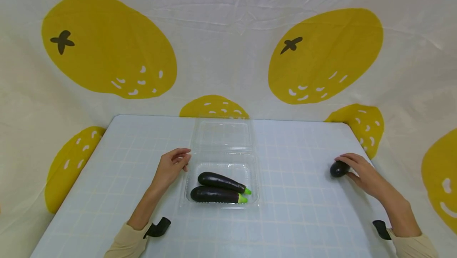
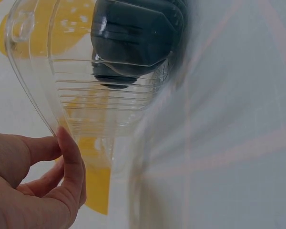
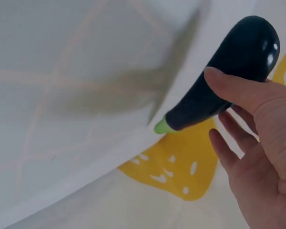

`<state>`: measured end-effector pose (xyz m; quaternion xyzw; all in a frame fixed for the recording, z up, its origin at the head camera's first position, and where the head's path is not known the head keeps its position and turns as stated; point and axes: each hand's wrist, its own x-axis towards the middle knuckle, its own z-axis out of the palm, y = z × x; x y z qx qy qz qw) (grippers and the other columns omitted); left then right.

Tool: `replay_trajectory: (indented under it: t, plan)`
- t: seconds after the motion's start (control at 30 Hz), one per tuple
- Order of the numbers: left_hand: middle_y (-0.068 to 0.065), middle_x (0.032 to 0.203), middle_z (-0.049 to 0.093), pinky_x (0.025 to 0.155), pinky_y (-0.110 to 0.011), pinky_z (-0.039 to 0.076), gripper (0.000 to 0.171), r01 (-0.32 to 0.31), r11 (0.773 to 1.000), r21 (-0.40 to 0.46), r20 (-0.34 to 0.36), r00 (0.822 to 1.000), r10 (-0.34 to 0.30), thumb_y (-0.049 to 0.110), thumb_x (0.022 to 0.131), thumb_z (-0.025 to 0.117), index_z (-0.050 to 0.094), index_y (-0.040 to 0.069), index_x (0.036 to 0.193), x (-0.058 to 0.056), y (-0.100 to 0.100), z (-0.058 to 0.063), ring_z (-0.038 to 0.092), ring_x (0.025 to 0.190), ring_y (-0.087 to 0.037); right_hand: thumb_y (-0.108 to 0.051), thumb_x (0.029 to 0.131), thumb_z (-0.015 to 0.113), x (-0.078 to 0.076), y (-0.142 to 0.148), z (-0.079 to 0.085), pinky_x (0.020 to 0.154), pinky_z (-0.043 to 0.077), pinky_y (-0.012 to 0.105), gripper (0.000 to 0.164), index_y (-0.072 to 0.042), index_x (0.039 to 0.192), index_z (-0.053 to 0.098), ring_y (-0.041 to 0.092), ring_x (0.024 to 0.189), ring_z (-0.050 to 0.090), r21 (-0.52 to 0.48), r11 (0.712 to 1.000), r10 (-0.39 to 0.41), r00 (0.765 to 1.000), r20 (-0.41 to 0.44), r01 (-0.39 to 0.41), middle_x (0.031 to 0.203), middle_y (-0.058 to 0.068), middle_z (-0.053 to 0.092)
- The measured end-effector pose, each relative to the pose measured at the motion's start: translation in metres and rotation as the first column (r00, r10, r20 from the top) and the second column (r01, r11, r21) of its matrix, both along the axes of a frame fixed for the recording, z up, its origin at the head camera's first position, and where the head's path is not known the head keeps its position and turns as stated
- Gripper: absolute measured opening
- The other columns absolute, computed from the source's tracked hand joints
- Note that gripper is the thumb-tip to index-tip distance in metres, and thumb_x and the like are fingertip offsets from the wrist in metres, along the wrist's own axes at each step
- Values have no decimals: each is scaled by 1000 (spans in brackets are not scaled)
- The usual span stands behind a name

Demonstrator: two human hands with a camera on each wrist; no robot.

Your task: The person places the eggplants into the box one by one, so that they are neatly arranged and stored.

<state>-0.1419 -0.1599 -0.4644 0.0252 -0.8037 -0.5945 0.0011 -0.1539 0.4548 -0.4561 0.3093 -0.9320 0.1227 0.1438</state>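
Observation:
My right hand (image 1: 364, 174) grips a dark eggplant (image 1: 339, 169) at the table's right side. In the right wrist view the eggplant (image 3: 243, 57) tilts, its green stem end pointing down and left, with the thumb across its body. My left hand (image 1: 173, 167) is at the left edge of a clear plastic clamshell container (image 1: 222, 157). Seen from the left wrist, thumb and forefinger of that hand (image 2: 43, 186) pinch the container's rim (image 2: 31, 102). Two more eggplants, an upper one (image 1: 219, 180) and a lower one (image 1: 214, 194), lie side by side inside, green ends to the right.
The container's lid (image 1: 224, 133) lies folded back towards the table's far edge. A pale checked cloth covers the table (image 1: 292, 202). Behind it hangs a white curtain (image 1: 221, 52) printed with large yellow fruit.

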Motion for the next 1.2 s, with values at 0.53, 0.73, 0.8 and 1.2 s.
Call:
replay_trajectory:
  t: [0.53, 0.73, 0.8, 1.2]
  plan:
    - [-25, 111, 66, 67, -25, 55, 35, 2, 1000, 20, -2, 1000, -2, 14, 101, 68, 64, -5, 130, 0, 0, 0, 63, 67, -16, -1, 78, 86, 2, -25, 35, 85, 54, 59, 62, -3, 134, 58, 36, 101, 60, 26, 990, -142, 983, 113, 140, 117, 20, 60]
    - [-24, 110, 67, 67, -25, 56, 34, 0, 1000, 19, -9, 1000, 0, 15, 101, 68, 65, -5, 128, 0, 0, 1, 64, 68, -17, -8, 82, 86, 2, -38, 45, 86, 56, 53, 62, -5, 138, 58, 35, 104, 60, -16, 989, -142, 981, 132, 145, 120, 19, 61]
    - [-24, 110, 67, 68, -25, 56, 33, 3, 1000, 14, -8, 1000, -3, 14, 101, 68, 65, -5, 128, 0, 0, 1, 64, 68, -17, -11, 85, 84, 3, -42, 47, 87, 55, 55, 62, -7, 140, 57, 36, 106, 60, -27, 988, -149, 978, 146, 155, 122, 19, 62]
    - [-26, 109, 66, 69, -27, 57, 32, 13, 1000, 1, -19, 1000, -13, 11, 102, 66, 65, -6, 128, -1, -1, -2, 63, 67, -17, -20, 92, 80, 2, -68, 59, 83, 55, 61, 63, -1, 141, 46, 47, 107, 63, -95, 971, -197, 956, 216, 221, 123, 28, 64]
